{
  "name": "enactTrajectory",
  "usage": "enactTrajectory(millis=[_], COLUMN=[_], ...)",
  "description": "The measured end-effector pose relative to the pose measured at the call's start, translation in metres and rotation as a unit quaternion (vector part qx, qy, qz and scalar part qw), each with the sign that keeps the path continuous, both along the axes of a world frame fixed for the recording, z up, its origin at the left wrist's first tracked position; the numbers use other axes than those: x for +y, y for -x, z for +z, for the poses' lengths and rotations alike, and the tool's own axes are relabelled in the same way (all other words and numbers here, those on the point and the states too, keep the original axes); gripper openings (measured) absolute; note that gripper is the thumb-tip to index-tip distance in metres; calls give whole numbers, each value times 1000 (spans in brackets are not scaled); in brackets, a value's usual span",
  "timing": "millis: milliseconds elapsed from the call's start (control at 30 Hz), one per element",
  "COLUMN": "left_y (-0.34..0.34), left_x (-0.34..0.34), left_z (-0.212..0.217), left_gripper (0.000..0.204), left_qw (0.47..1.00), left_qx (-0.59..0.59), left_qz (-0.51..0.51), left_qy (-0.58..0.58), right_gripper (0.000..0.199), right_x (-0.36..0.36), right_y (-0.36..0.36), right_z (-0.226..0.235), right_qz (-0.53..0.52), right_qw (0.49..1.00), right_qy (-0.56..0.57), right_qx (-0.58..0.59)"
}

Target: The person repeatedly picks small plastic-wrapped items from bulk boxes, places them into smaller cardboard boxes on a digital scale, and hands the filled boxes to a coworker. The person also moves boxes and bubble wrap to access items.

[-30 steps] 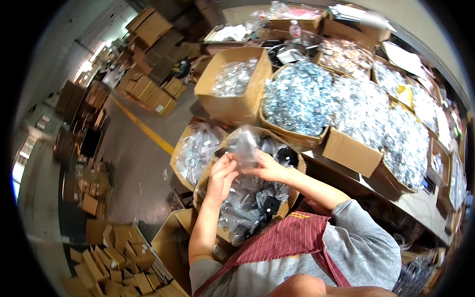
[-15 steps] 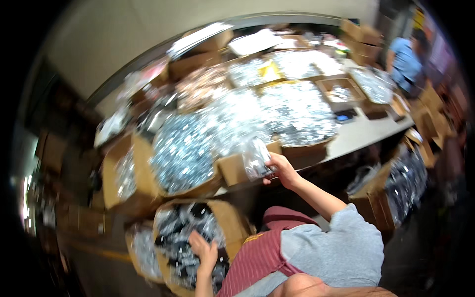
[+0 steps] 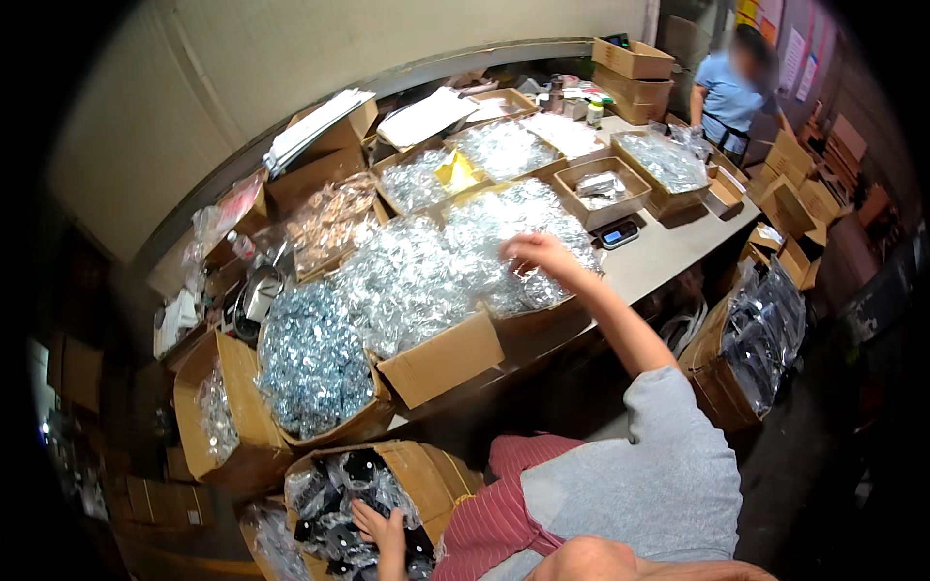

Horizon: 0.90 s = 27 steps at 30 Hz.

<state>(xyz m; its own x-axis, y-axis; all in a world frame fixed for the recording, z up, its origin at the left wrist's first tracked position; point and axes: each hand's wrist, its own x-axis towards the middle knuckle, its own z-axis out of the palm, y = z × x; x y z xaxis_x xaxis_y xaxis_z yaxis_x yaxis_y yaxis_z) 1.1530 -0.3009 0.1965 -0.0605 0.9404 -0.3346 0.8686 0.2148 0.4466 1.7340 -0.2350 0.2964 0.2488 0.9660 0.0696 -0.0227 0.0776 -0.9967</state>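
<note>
My left hand lies with its fingers stretched out over clear plastic bags with black pieces inside. They fill a cardboard box beside my legs. Out over the table, my right hand hovers above a box heaped with shiny clear packets. Its fingers bend downward and their tips are smeared, so whether anything is in them is unclear. Left of it spreads another heap of clear packets, with a raised cardboard flap in front.
Bluish packets fill a box at the table's left end. A small open box and a dark device with a display are on the right. A person in blue stands beyond. A box of dark bagged items stands on the right.
My right hand has moved from the table's front edge over the packets; the clear bag it held no longer shows in it. My left hand stays at the box. The view has shifted.
</note>
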Motion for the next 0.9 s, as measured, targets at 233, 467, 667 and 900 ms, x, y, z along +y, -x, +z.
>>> enactTrajectory(millis=[233, 467, 667, 900], left_y=[21, 15, 66, 90], left_x=[55, 46, -2, -49], left_z=[19, 11, 61, 67], left_gripper=[56, 33, 29, 30], left_qw=[871, 851, 664, 551], left_qx=[-470, -483, -695, -734], left_qz=[115, 201, 275, 346], left_qy=[76, -46, -5, -193], right_gripper=[26, 25, 23, 26], right_x=[25, 70, 83, 92], right_y=[190, 291, 352, 435], right_z=[27, 17, -6, -10], right_qz=[348, 500, 521, 604], right_qw=[924, 854, 849, 790], right_qy=[-8, 4, 66, 4], right_qx=[-162, -143, -54, -101])
